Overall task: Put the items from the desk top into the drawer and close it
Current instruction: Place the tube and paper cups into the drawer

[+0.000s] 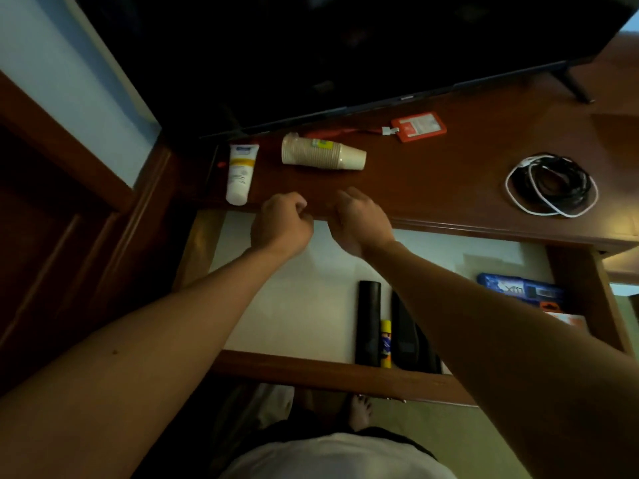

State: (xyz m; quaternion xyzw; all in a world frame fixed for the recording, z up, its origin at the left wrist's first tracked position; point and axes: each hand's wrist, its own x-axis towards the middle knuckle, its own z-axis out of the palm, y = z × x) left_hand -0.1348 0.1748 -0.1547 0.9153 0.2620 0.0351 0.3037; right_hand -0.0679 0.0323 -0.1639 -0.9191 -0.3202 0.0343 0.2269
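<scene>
Both arms are out over the open drawer, hands up at the front edge of the desk top. Left hand: fingers curled into a loose fist, nothing in it. Right hand: fingers relaxed and only slightly bent, reaching onto the desk edge, also empty. The two hands are close together but apart. On the desk: white tube with a yellow band lying near the left front corner, cap end toward the edge, just left of the left hand. Sleeve of stacked paper cups on its side behind the hands, open end pointing right. Orange badge holder with its lanyard lies further back, just in front of the TV. Coil of black and white cables sits well off to the right. The drawer is pulled out, white liner inside. In it, near the front wall: a black remote, a yellow glue stick beside it, and another dark flat item partly under the right forearm; can't tell what that one is. Blue packet at the drawer's right side with something orange and white in front of it.
</scene>
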